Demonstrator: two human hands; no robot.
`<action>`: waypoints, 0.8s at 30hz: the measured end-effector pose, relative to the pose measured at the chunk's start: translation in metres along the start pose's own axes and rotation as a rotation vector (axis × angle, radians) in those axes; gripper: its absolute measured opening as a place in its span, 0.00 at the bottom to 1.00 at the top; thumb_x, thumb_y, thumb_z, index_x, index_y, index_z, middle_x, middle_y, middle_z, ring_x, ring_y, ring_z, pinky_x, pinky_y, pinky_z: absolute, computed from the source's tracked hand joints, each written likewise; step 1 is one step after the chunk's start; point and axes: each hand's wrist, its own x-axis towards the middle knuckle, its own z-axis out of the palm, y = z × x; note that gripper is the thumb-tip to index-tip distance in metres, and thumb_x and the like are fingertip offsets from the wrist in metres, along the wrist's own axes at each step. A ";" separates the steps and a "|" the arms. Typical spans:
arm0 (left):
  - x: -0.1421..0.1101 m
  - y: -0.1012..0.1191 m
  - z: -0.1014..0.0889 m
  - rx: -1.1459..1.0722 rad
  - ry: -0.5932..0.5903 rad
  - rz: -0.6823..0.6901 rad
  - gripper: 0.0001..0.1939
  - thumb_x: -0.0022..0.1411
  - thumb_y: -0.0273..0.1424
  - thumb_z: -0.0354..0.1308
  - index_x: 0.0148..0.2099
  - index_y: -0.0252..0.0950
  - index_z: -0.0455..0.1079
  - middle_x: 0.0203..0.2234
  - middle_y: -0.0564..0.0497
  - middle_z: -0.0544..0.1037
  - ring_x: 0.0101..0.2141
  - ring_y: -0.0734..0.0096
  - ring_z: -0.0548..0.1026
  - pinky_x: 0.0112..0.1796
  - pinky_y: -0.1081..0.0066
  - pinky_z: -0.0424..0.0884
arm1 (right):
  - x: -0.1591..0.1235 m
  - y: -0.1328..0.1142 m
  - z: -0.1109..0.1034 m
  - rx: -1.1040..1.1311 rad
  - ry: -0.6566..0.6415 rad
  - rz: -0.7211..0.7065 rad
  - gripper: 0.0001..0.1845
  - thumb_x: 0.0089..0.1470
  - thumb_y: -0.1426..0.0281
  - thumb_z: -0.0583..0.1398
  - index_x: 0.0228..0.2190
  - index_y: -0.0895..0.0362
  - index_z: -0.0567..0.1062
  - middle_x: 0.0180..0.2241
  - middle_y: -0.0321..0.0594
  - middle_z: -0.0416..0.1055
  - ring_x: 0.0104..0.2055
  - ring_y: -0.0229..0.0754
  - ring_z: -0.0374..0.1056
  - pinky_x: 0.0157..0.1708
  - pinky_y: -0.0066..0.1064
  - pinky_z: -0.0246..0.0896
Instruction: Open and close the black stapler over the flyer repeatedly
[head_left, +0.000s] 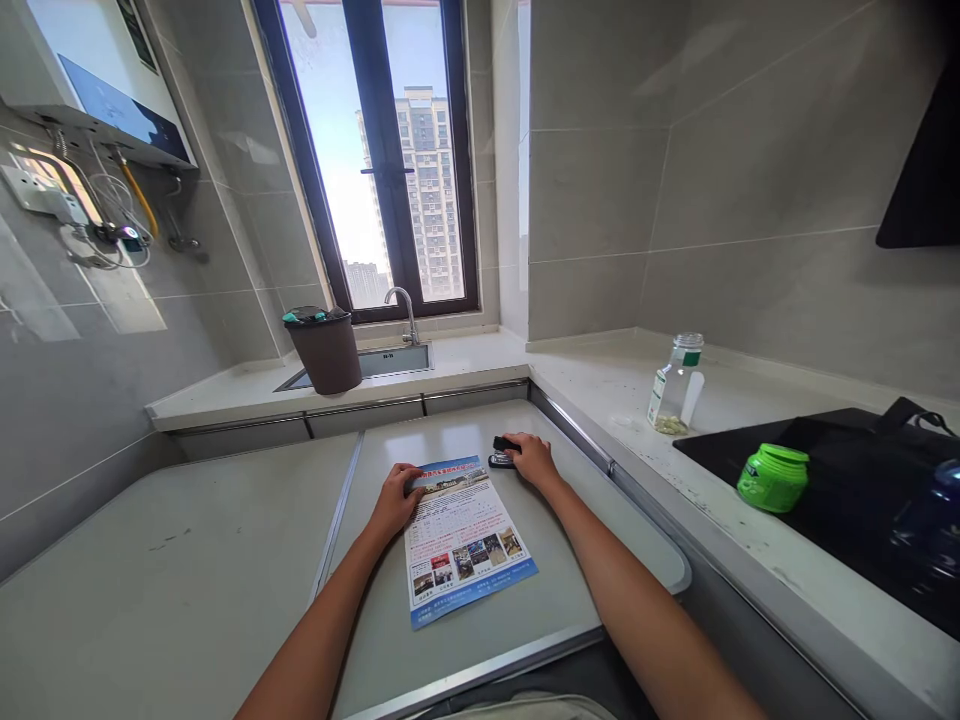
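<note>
A printed flyer (465,530) with a blue border, red and black text and small photos lies on the pale folding table (585,540). At its upper left edge is my left hand (397,495), thumb and fingers closed on the paper. My right hand (535,460) grips a small black stapler (504,453) just beyond the flyer's upper right corner. The stapler appears apart from the paper, its jaws facing left. My palm hides its rear end.
A brown bin (326,352) stands at the edge of the sink (394,361), beside a faucet (409,315). On the right counter (592,375) are a glass bottle (675,388), a green jar (774,478) and a black cooktop (847,530). A water heater (97,80) hangs at upper left.
</note>
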 end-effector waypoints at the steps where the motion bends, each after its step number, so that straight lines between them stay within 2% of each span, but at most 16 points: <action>1: 0.001 0.000 -0.002 -0.041 0.041 -0.007 0.16 0.58 0.29 0.58 0.49 0.37 0.77 0.48 0.44 0.74 0.49 0.58 0.74 0.53 0.58 0.70 | 0.000 0.001 0.002 -0.004 -0.021 -0.023 0.20 0.58 0.71 0.60 0.51 0.46 0.78 0.51 0.39 0.77 0.54 0.49 0.68 0.51 0.40 0.53; 4: 0.002 0.002 -0.005 -0.186 0.114 -0.085 0.17 0.56 0.29 0.59 0.47 0.38 0.80 0.48 0.44 0.77 0.50 0.55 0.74 0.53 0.57 0.70 | 0.001 0.003 0.007 -0.004 -0.057 -0.064 0.21 0.58 0.72 0.59 0.51 0.46 0.78 0.51 0.40 0.77 0.54 0.49 0.68 0.50 0.39 0.54; 6: 0.003 0.003 -0.007 -0.326 0.120 -0.205 0.18 0.55 0.32 0.62 0.47 0.36 0.80 0.46 0.43 0.79 0.48 0.54 0.76 0.50 0.57 0.72 | 0.001 0.002 0.010 0.008 -0.075 -0.083 0.21 0.58 0.72 0.59 0.52 0.47 0.77 0.51 0.41 0.76 0.55 0.49 0.67 0.49 0.38 0.55; 9: 0.001 0.006 -0.008 -0.578 0.103 -0.404 0.26 0.52 0.38 0.66 0.52 0.30 0.78 0.42 0.41 0.81 0.40 0.55 0.79 0.41 0.60 0.75 | 0.000 -0.001 0.013 0.028 -0.099 -0.110 0.21 0.58 0.72 0.59 0.52 0.48 0.77 0.52 0.40 0.75 0.55 0.48 0.66 0.50 0.38 0.57; 12: -0.001 0.007 -0.009 -0.744 0.078 -0.508 0.34 0.48 0.41 0.70 0.55 0.29 0.75 0.39 0.41 0.82 0.34 0.59 0.79 0.34 0.64 0.74 | -0.002 -0.005 0.014 0.056 -0.110 -0.126 0.20 0.58 0.72 0.59 0.51 0.48 0.77 0.53 0.40 0.74 0.56 0.48 0.66 0.52 0.39 0.57; 15: -0.002 0.005 -0.008 -0.762 0.055 -0.528 0.37 0.46 0.42 0.72 0.56 0.29 0.75 0.39 0.41 0.82 0.32 0.60 0.79 0.31 0.66 0.73 | -0.004 -0.008 0.015 0.093 -0.121 -0.141 0.19 0.57 0.72 0.60 0.51 0.49 0.77 0.54 0.39 0.74 0.57 0.49 0.65 0.54 0.40 0.56; 19: -0.002 0.004 -0.005 -0.680 0.050 -0.508 0.36 0.45 0.43 0.71 0.54 0.29 0.76 0.41 0.40 0.81 0.32 0.62 0.78 0.31 0.68 0.72 | -0.007 -0.011 0.017 0.133 -0.151 -0.200 0.20 0.58 0.72 0.59 0.52 0.48 0.76 0.53 0.38 0.74 0.56 0.48 0.65 0.54 0.40 0.54; 24: -0.001 0.004 -0.005 -0.666 0.032 -0.493 0.34 0.45 0.42 0.71 0.53 0.30 0.77 0.42 0.41 0.81 0.34 0.61 0.78 0.32 0.68 0.72 | -0.013 -0.017 0.018 0.081 -0.223 -0.294 0.27 0.63 0.73 0.54 0.60 0.41 0.70 0.50 0.38 0.73 0.52 0.47 0.64 0.53 0.39 0.52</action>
